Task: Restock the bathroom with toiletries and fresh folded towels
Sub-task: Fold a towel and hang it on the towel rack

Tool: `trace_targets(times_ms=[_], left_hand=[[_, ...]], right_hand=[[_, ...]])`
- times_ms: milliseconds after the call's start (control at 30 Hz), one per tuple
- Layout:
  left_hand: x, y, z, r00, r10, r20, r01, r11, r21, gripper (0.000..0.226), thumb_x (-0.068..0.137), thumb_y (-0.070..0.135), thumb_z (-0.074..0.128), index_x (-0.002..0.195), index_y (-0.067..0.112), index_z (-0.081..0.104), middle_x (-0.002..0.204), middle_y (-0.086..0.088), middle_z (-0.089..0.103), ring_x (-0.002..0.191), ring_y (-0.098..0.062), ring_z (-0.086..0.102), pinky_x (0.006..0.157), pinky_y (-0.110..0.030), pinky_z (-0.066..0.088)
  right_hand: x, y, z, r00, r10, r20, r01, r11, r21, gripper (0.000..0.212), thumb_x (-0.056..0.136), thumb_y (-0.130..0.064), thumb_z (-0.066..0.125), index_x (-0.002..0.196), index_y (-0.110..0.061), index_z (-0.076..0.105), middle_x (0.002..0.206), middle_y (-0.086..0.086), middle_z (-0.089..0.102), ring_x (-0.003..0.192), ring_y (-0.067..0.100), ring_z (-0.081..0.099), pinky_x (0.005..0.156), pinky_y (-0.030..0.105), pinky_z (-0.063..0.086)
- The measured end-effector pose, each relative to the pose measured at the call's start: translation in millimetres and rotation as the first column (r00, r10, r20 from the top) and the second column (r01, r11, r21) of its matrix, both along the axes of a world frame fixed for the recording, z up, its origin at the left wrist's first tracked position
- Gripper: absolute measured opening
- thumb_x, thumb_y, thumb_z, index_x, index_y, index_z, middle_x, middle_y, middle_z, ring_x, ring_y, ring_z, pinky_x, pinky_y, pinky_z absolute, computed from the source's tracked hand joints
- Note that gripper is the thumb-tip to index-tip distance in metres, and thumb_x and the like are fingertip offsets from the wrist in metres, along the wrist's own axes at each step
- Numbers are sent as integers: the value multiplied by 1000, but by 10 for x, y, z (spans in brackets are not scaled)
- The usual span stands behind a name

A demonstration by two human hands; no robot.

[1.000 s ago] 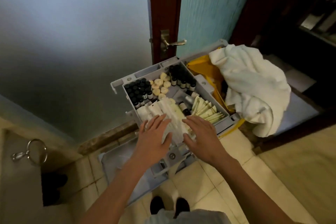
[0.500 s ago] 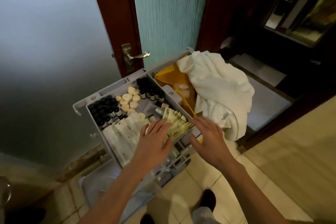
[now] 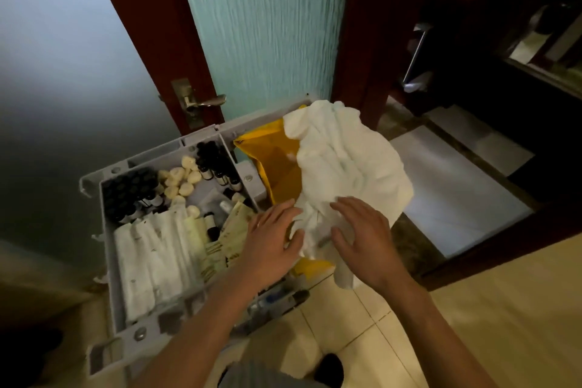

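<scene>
A grey cart tray (image 3: 107, 230) holds toiletries: dark small bottles (image 3: 126, 192), round pale soaps (image 3: 179, 181), white wrapped packets (image 3: 151, 249) and pale green sachets (image 3: 231, 230). A crumpled white towel (image 3: 346, 161) hangs over the yellow bag (image 3: 277, 164) to the tray's right. My left hand (image 3: 271, 239) lies with fingers spread on the towel's lower left edge. On the towel's lower right part, my right hand (image 3: 365, 230) is spread too, fingers nearly straight. Neither hand grips anything.
A door with a red-brown frame, a teal textured pane (image 3: 261, 25) and a brass lever handle (image 3: 201, 101) stands just behind the cart. A frosted glass wall (image 3: 63, 72) is on the left. Beige floor tiles (image 3: 362, 334) lie below, with dark furniture at the right.
Both hands moved right, off the white packets and sachets in the tray, and onto the crumpled white towel. The view swung right with them.
</scene>
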State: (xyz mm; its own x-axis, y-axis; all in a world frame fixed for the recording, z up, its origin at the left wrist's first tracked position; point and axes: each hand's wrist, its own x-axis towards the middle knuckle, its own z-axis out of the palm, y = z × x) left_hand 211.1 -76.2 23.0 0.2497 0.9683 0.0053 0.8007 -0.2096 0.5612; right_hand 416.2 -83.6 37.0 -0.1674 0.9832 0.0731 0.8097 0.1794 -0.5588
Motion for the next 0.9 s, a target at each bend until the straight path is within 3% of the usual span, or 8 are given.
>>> trace_targets(times_ms=[167, 300, 467, 633, 733, 900], left_hand=[[255, 223, 9, 1000, 18, -16, -18, 1000, -12, 43, 103, 39, 44, 145, 30, 43, 156, 14, 32, 143, -7, 26, 109, -22, 12], [406, 508, -11, 999, 38, 29, -36, 998, -41, 41, 103, 40, 42, 141, 29, 46, 154, 10, 37, 142, -9, 30, 115, -35, 24], [577, 957, -30, 993, 94, 64, -86, 988, -130, 42, 103, 41, 41, 141, 24, 46, 151, 3, 42, 138, -18, 40, 112, -44, 34], [668, 1279, -24, 988, 139, 71, -123, 973, -194, 46, 102, 45, 42, 142, 22, 43, 149, 3, 41, 132, -21, 47, 107, -35, 37], [717, 1369, -4, 987, 151, 59, -136, 969, -206, 45, 102, 46, 41, 138, 21, 43, 144, 1, 45, 126, -22, 50, 100, -36, 43], [848, 1365, -9, 981, 194, 27, -182, 956, -231, 55, 99, 53, 41, 145, 23, 37, 150, 3, 38, 135, -18, 42, 106, -35, 40]], right_hand=[[272, 280, -15, 999, 53, 6, -53, 999, -7, 46, 95, -37, 48, 140, -25, 50, 147, -4, 46, 139, 16, 38, 116, 43, 29], [365, 551, -45, 998, 61, 16, -60, 996, -58, 52, 94, -46, 39, 141, -25, 47, 147, -5, 46, 138, 14, 38, 117, 34, 23], [410, 909, -114, 996, 59, 62, -54, 995, -84, 54, 94, -52, 38, 137, -23, 52, 143, -4, 50, 135, 14, 42, 116, 40, 29], [458, 1282, -125, 996, 57, 62, -49, 991, -127, 44, 96, -43, 45, 135, -27, 53, 142, -7, 50, 135, 12, 41, 118, 38, 26], [462, 1502, -137, 994, 82, 72, -72, 988, -135, 49, 92, -44, 44, 136, -26, 53, 143, -4, 50, 136, 17, 42, 118, 39, 24], [542, 1892, -64, 957, 227, 179, -202, 968, -150, 60, 91, -53, 30, 142, -27, 45, 152, -4, 40, 144, 16, 29, 120, 37, 13]])
